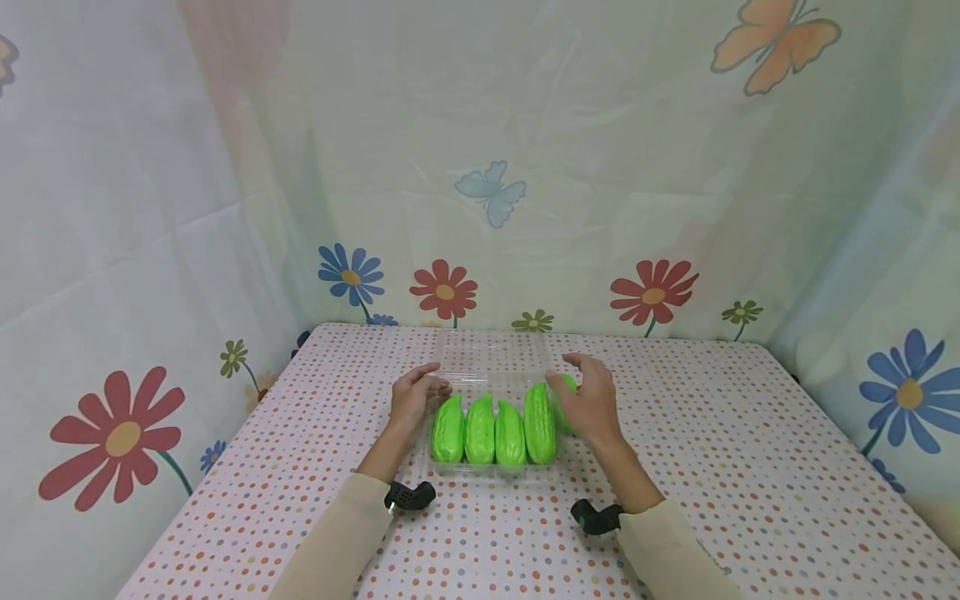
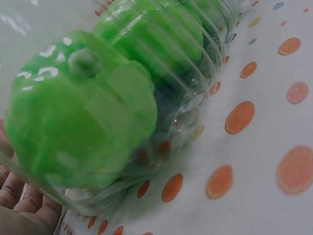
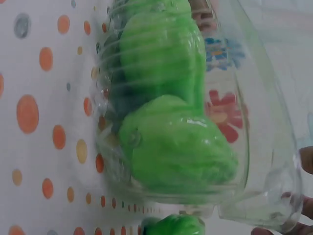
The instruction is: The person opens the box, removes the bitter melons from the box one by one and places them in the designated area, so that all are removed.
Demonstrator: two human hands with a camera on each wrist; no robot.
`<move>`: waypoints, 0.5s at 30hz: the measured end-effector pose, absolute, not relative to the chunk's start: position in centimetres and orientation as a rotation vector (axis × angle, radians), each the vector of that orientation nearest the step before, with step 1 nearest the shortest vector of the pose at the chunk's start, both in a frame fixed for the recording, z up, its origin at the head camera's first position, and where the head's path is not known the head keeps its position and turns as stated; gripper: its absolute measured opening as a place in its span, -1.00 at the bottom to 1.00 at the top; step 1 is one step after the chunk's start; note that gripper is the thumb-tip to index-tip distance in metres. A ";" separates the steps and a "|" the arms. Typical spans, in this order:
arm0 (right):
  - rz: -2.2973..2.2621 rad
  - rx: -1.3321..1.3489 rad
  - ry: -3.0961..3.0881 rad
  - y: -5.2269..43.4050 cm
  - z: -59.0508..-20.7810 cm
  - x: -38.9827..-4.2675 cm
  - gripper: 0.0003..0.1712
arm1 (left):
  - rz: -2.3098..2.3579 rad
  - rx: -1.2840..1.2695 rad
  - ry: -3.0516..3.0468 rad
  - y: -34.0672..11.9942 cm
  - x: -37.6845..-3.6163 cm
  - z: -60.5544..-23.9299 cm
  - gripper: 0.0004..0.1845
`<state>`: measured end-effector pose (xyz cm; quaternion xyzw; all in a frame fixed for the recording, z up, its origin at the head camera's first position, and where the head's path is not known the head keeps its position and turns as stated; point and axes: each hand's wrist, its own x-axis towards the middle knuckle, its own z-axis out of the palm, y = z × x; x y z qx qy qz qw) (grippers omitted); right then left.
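Several bright green bitter melons (image 1: 480,429) lie side by side in a clear plastic clamshell box (image 1: 491,468), its lid (image 1: 491,354) folded back away from me. By the box's left side, my left hand (image 1: 411,402) has its fingers loosely bent near the hinge. My right hand (image 1: 592,404) is at the right side, with thumb and forefinger apart. In the right wrist view, its fingertips (image 3: 308,205) come around a clear corner of the plastic; firm contact is unclear. Another green melon (image 1: 567,385) lies outside the box, partly hidden behind the right hand.
A dotted cloth covers the table (image 1: 480,550). Behind it hangs a curtain (image 1: 570,233) printed with flowers and butterflies, and further curtains stand at both sides. A black wrist camera (image 1: 411,497) sits on the left forearm, another camera (image 1: 596,517) on the right.
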<state>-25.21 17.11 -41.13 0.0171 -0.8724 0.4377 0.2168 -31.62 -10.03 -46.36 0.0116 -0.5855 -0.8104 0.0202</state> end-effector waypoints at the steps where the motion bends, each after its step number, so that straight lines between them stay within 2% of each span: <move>1: 1.212 0.065 -2.419 16.9 -41.1 -25.1 -0.45 | -2.509 0.034 -1.820 -10.0 -31.6 -46.4 -0.53; 15: 1.283 0.262 -2.482 15.3 -41.3 -24.4 -0.43 | -2.487 0.045 -1.834 -10.0 -31.6 -46.3 -0.54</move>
